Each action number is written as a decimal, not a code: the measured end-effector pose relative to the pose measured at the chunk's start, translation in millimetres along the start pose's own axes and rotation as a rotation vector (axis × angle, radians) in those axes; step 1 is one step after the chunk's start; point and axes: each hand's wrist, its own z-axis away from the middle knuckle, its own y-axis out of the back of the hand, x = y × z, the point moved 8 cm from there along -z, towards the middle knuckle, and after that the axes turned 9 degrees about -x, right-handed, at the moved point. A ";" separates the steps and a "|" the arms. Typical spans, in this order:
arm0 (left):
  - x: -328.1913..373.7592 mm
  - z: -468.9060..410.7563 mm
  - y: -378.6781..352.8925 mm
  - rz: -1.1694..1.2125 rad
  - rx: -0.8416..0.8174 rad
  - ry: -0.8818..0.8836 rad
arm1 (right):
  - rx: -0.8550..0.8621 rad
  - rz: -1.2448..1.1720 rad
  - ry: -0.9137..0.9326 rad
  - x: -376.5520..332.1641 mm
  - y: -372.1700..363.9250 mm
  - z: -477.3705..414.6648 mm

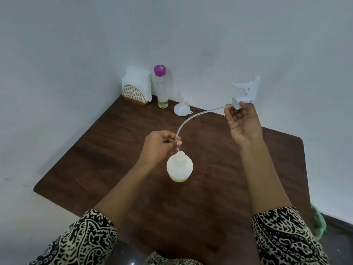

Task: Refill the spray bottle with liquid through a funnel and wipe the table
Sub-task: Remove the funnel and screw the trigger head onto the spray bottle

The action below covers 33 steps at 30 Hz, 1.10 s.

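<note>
A white translucent spray bottle [179, 167] stands upright in the middle of the dark wooden table [107, 153], with a little yellowish liquid at its bottom. My right hand [243, 123] holds the white trigger spray head [247, 90] raised above the table's far right. Its long clear dip tube [191, 119] curves down to the bottle's neck. My left hand [160, 145] pinches the tube just above the neck. A white funnel [182, 109] lies at the back of the table. Beside it stands a clear refill bottle [162, 87] with a purple cap and some yellowish liquid.
A gold wire holder with white napkins [136, 88] stands in the table's far corner against the white wall. Something green [318, 220] lies low beyond the table's right edge.
</note>
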 end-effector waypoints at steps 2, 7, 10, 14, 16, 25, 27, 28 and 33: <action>-6.5 -0.8 -0.5 -0.036 0.006 -0.015 | -0.007 0.011 0.023 2.1 3.4 3.5; -22.4 -3.3 -9.7 -0.196 -0.030 -0.049 | -0.079 0.116 0.089 -0.8 5.7 17.3; -29.5 0.2 -16.3 -0.268 -0.034 -0.063 | -0.194 0.354 0.132 -8.1 -10.0 28.6; -39.9 3.7 -19.4 -0.183 -0.039 -0.080 | -0.358 0.681 0.141 -10.3 -37.8 44.7; -44.5 3.1 -23.0 -0.191 -0.075 -0.073 | -0.423 0.860 0.137 -6.9 -46.6 49.0; -67.0 6.6 -29.6 -0.124 -0.054 -0.055 | -0.682 1.308 -0.051 62.6 -48.6 51.4; -73.0 5.3 -31.8 -0.102 -0.054 -0.048 | -0.672 1.359 -0.106 75.2 -35.5 48.1; -76.3 4.4 -32.7 -0.088 -0.051 -0.040 | -0.667 1.374 -0.125 80.5 -28.8 47.3; -93.2 -2.2 -38.9 -0.074 -0.054 0.010 | -0.640 1.358 -0.118 99.4 -11.3 46.9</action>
